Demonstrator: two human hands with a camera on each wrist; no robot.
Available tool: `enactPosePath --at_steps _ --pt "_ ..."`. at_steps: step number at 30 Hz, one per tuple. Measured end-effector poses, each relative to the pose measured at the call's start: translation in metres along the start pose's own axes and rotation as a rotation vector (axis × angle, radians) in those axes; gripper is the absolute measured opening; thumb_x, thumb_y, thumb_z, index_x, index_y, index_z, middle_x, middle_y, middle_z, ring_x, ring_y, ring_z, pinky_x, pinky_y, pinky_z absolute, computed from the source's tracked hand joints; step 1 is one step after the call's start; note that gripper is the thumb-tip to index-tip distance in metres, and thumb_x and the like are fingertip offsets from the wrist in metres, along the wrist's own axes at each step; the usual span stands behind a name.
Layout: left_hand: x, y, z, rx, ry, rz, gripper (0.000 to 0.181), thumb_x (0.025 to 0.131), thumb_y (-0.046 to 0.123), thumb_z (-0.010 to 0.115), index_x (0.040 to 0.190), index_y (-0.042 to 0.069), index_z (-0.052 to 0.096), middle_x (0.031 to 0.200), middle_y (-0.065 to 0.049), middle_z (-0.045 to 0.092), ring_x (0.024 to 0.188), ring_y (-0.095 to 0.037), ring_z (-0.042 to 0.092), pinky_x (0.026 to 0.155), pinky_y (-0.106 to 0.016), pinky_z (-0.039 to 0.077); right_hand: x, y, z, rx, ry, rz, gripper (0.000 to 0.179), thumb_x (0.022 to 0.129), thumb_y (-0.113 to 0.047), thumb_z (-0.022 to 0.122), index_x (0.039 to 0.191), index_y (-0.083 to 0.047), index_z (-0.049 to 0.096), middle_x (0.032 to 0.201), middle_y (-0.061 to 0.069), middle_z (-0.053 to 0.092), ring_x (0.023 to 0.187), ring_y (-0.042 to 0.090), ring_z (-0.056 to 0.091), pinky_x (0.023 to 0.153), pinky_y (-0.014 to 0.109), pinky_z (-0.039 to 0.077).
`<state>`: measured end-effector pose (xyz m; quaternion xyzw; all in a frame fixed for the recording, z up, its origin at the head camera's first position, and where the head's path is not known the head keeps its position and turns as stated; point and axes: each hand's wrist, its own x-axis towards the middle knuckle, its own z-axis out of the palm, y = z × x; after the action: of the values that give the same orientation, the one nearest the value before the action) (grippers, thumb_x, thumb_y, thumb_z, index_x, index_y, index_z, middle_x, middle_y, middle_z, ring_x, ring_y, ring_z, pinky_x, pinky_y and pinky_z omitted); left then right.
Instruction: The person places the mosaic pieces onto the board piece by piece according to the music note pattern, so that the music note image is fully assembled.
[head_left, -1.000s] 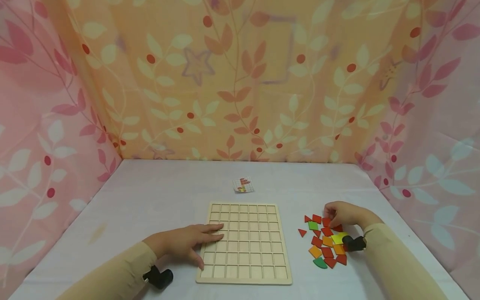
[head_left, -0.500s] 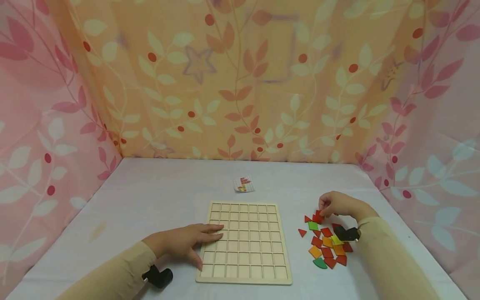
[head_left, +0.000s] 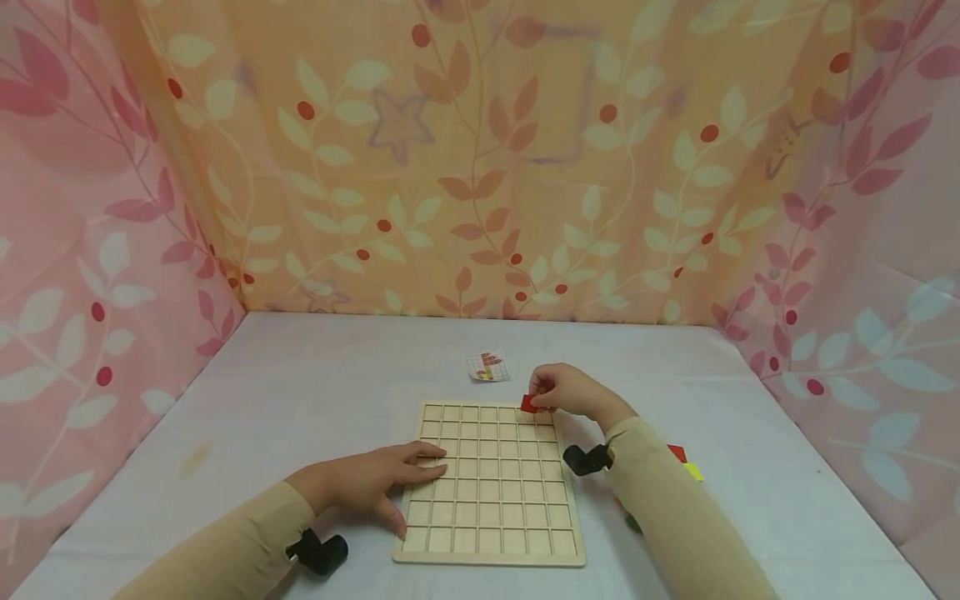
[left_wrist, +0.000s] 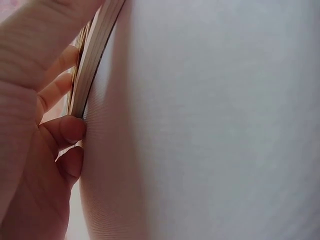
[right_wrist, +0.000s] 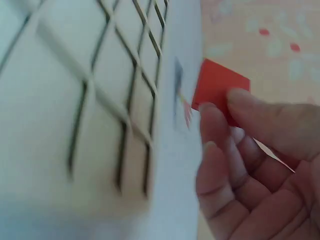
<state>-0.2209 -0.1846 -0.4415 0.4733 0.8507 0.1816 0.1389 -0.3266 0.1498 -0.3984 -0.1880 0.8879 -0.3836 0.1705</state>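
A wooden grid board [head_left: 489, 492] of shallow square cells lies flat on the white table. My left hand [head_left: 375, 483] rests on its left edge, with the index and middle fingers over the cells and the thumb near the lower left corner. In the left wrist view two fingertips [left_wrist: 74, 129] touch the side of the board. Between thumb and fingers my right hand [head_left: 573, 392] pinches a red square tile [head_left: 529, 404] above the board's far right part. The right wrist view shows this tile [right_wrist: 220, 85] tilted and off the board.
Beyond the board lies a small pattern card [head_left: 488, 367] with a coloured figure on a grid. Loose tiles lie right of the board, mostly hidden by my right sleeve; a yellow tile [head_left: 693, 472] and a red tile [head_left: 677, 453] peek out.
My right hand has lifted the red square tile from the loose pile and carried it left, over the far edge of the board. The left hand has stayed in place.
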Motion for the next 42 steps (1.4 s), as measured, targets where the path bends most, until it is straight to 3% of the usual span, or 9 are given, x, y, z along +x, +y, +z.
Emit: enactPosePath --at_steps 8,15,21,28,36,42 --pt "0.002 -0.001 0.000 -0.018 -0.022 -0.024 0.089 0.070 0.061 0.060 0.144 0.021 0.029 0.149 0.000 0.019 0.133 -0.022 0.024 0.104 -0.043 0.027 0.027 -0.011 0.034 0.015 0.080 -0.052 0.007 0.081 -0.006 0.067 0.079 -0.009 0.060 0.076 0.001 0.059 0.075 0.016 0.051 0.068 0.027 0.043" --pt "0.002 -0.001 0.000 -0.041 -0.026 -0.048 0.089 0.069 0.061 0.060 0.144 0.023 0.029 0.149 0.001 0.019 0.133 -0.023 0.025 0.104 -0.044 0.027 0.038 -0.019 0.051 0.032 0.034 0.004 0.007 0.082 -0.007 0.067 0.079 -0.009 0.060 0.071 0.002 0.057 0.061 0.015 0.050 0.055 0.025 0.043" --pt "0.001 -0.002 0.000 -0.038 -0.016 -0.049 0.089 0.069 0.061 0.061 0.144 0.024 0.028 0.149 0.002 0.019 0.133 -0.023 0.025 0.104 -0.045 0.027 0.039 -0.023 0.053 -0.061 0.043 -0.025 0.010 0.081 -0.005 0.067 0.075 -0.012 0.061 0.072 -0.002 0.058 0.065 0.013 0.050 0.058 0.025 0.042" --pt "0.001 -0.003 0.001 -0.059 -0.023 -0.057 0.090 0.069 0.061 0.061 0.144 0.025 0.028 0.150 0.003 0.017 0.134 -0.024 0.024 0.104 -0.046 0.027 0.037 -0.023 0.052 -0.018 0.032 0.018 0.008 0.082 -0.007 0.066 0.077 -0.012 0.063 0.075 0.000 0.060 0.068 0.015 0.050 0.061 0.027 0.042" --pt "0.001 -0.003 0.000 -0.054 -0.025 -0.063 0.090 0.068 0.061 0.062 0.144 0.026 0.028 0.149 0.004 0.018 0.133 -0.022 0.025 0.103 -0.044 0.027 0.038 -0.022 0.053 -0.085 0.035 -0.016 0.004 0.080 -0.012 0.070 0.077 -0.009 0.069 0.072 -0.004 0.062 0.067 0.012 0.050 0.061 0.024 0.042" --pt "0.002 -0.003 0.001 -0.055 -0.021 -0.054 0.090 0.069 0.060 0.062 0.144 0.025 0.028 0.150 0.003 0.018 0.134 -0.023 0.024 0.103 -0.045 0.027 0.039 -0.019 0.053 -0.078 0.053 0.052 0.005 0.078 -0.010 0.071 0.077 -0.013 0.073 0.076 -0.005 0.064 0.071 0.011 0.050 0.061 0.024 0.042"
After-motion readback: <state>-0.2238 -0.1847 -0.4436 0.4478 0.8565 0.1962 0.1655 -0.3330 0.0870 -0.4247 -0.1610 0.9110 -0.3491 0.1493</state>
